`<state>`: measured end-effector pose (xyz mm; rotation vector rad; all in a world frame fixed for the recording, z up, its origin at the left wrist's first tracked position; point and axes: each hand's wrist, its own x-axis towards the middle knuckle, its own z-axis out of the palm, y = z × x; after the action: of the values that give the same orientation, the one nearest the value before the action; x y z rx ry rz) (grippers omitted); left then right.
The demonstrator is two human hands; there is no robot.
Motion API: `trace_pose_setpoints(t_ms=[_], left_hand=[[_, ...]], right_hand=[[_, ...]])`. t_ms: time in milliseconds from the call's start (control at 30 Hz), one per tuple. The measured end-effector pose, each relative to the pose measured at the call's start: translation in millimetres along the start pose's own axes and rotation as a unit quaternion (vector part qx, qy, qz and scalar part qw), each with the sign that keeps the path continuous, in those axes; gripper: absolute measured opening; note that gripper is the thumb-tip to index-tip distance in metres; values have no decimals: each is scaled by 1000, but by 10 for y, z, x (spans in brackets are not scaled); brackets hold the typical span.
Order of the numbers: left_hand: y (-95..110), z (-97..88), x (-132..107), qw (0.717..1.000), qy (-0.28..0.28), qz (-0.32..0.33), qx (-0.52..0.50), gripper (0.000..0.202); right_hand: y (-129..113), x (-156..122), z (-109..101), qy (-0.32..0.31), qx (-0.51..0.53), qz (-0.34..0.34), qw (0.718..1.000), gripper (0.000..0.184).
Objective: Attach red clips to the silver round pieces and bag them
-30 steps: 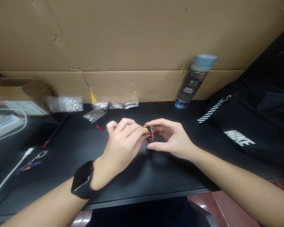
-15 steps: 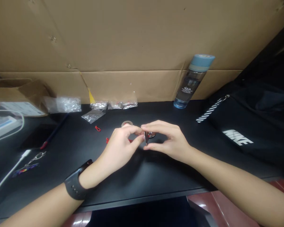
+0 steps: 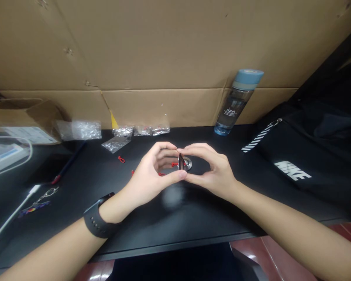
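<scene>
Above the desk, a thin, shiny round disc (image 3: 181,161) stands nearly edge-on between my two hands; its exact kind is unclear. My left hand (image 3: 152,173) curves around its left side, thumb at the lower rim and fingertips at the top. My right hand (image 3: 212,164) pinches the same rim from the right with thumb and fingers. Just behind it, a silver round piece (image 3: 188,163) lies on the desk. A red cord (image 3: 174,165) shows through the gap between my hands. Left of my hands lies a small red cord loop (image 3: 121,159).
Small clear plastic packets (image 3: 143,130) line the back of the black desk. A water bottle (image 3: 235,103) leans against the cardboard wall, beside a black bag (image 3: 307,156). At left are a cardboard box (image 3: 23,117), a white cable (image 3: 13,218) and a keychain (image 3: 36,207).
My left hand has opened wider and shifted its fingers from pinching near the disc's face to spanning its rim. The right hand keeps its hold. The silver piece behind is more visible.
</scene>
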<state>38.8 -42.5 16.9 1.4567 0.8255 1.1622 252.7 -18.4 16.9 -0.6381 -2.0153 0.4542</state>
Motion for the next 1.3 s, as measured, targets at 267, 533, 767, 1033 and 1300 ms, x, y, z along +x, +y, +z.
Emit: trace_pose_setpoints(t_ms=[267,533,767,1033,1300], left_hand=[[-66,-1,-11,992,14,111,62,43],[-48,22,-38,979,1,158,131,35],[-75,24,-21,972,-1,167,167,36],[-93,-74,28,962,-27,127,241,45],[-119,-494,147,819,-26,88,566,48]], right_hand=[[15,77,-80,-9,-9,35,999,15],[-6,60,-15,-13,4,18,1000,7],[0,58,-6,-3,1,32,999,11],[125,130,-172,2,-58,41,998,10],[548,186,-439,-69,-269,111,954,10]])
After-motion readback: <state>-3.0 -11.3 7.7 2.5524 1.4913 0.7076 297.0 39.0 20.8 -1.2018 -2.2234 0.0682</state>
